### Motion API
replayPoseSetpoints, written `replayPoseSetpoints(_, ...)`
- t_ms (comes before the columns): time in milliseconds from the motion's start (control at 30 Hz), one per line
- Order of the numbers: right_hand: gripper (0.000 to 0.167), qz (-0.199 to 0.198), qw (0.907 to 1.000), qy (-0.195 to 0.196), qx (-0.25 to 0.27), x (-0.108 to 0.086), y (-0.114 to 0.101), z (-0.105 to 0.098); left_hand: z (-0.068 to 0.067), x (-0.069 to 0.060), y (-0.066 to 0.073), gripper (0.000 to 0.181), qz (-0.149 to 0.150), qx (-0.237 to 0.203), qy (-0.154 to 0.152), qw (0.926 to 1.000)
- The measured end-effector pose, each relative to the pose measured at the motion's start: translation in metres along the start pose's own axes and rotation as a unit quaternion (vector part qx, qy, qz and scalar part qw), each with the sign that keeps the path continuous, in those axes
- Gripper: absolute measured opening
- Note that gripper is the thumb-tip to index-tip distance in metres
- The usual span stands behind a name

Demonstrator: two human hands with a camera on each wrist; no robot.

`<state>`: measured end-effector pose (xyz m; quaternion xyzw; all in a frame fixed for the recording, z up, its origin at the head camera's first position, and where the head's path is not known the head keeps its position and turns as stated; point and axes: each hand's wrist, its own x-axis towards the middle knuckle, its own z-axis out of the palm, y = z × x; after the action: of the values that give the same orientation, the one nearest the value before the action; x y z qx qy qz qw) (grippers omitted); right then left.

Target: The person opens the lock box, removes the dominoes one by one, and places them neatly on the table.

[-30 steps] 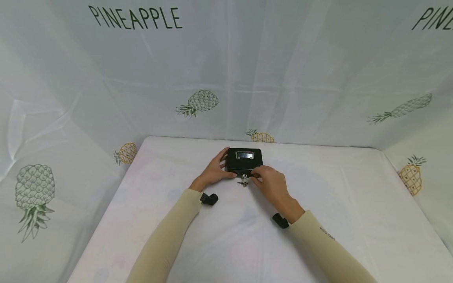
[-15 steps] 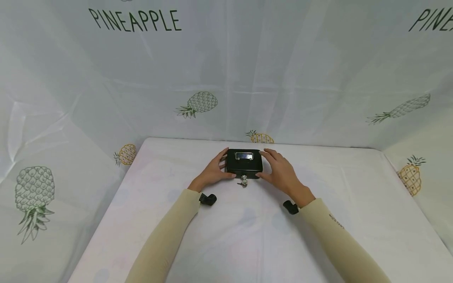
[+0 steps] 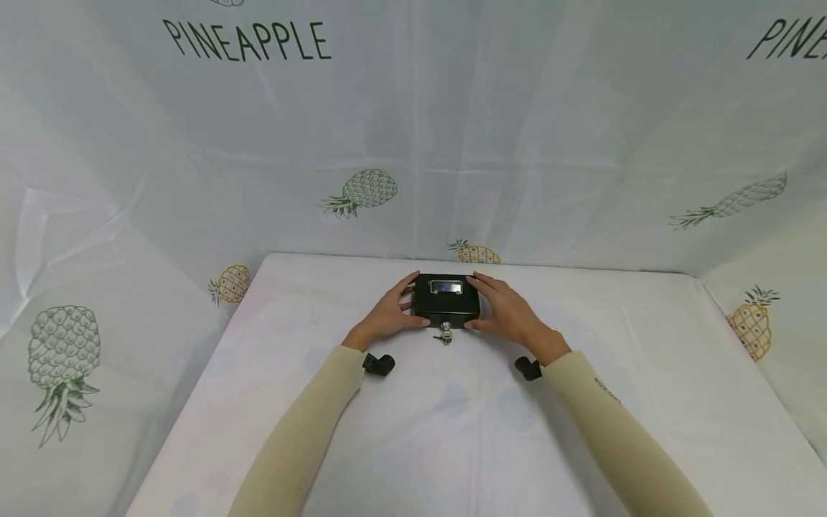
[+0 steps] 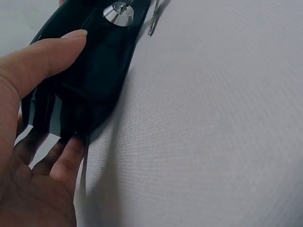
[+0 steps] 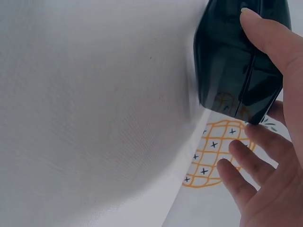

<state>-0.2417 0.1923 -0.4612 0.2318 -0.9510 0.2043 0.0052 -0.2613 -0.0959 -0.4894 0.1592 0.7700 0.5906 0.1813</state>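
Observation:
A black metal box point(image 3: 446, 302) with a silver handle plate on its lid sits closed near the table's back edge. Its front lock point(image 3: 446, 327) has keys point(image 3: 444, 337) hanging from it. My left hand point(image 3: 386, 314) grips the box's left end, thumb on the front face and fingers round the side, as the left wrist view shows too. At the right end my right hand point(image 3: 510, 314) holds the box, thumb on the front and forefinger at the lid. In the right wrist view, the right hand's lower fingers point(image 5: 251, 163) are spread off the box.
A white cloth point(image 3: 426, 431) covers the table. Behind it hangs a pale curtain point(image 3: 549, 129) printed with pineapples, close beyond the box. A small black wrist camera point(image 3: 379, 365) sits at the left wrist, and another point(image 3: 528, 368) at the right.
My right hand has left the area beside the lock and moved outward to the box's right end, then shifted slightly inward over the lid. The left hand has stayed put.

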Motion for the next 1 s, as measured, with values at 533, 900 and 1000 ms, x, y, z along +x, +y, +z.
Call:
replayPoseSetpoints(533,0.097,0.006,0.9999,0.005,0.012,0.0031,0.0015,-0.0015,-0.0011,0.0027,0.0021,0.111,-0.003,0.011,0.006,0.9999)
replayPoseSetpoints(900,0.096,0.005,1.0000,0.004,-0.001,0.0063,0.0018,-0.0046,-0.0020,0.0057,0.0009,0.110,-0.003,0.012,0.003,0.9999)
replayPoseSetpoints(1000,0.096,0.004,1.0000,0.000,-0.002,0.0073,0.0013,-0.0073,-0.0028,0.0064,0.0011,0.109,-0.005,0.017,0.004,0.9998)
